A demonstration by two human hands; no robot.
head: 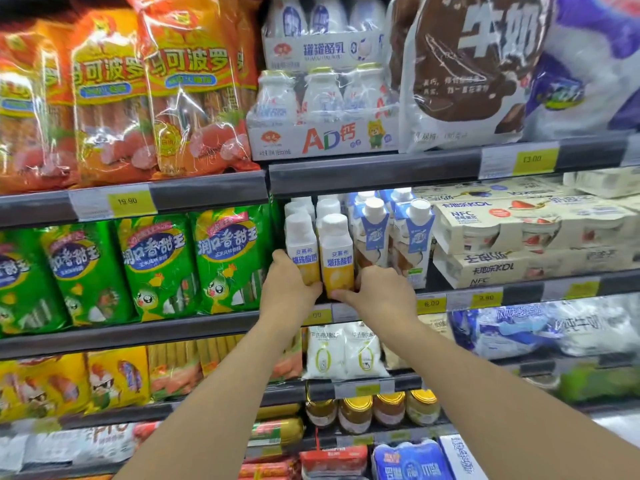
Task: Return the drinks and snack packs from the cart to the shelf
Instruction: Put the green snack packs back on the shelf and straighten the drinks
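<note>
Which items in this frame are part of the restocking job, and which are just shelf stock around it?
In the job:
- left hand on the left yellow yogurt bottle
- right hand on the right yellow yogurt bottle
- shelf edge under them

Just around:
- green snack bags
- blue-and-white cartons
- AD calcium drink pack
- orange sausage bags
- jars

Both hands reach to the middle shelf [467, 296]. The left hand [289, 284] wraps the left yellow yogurt bottle [300, 245]; the right hand [379, 292] pinches the base of the right yellow yogurt bottle [336, 252]. Blue-and-white cartons [375, 233] stand just right, green snack packs [156, 261] left.
</note>
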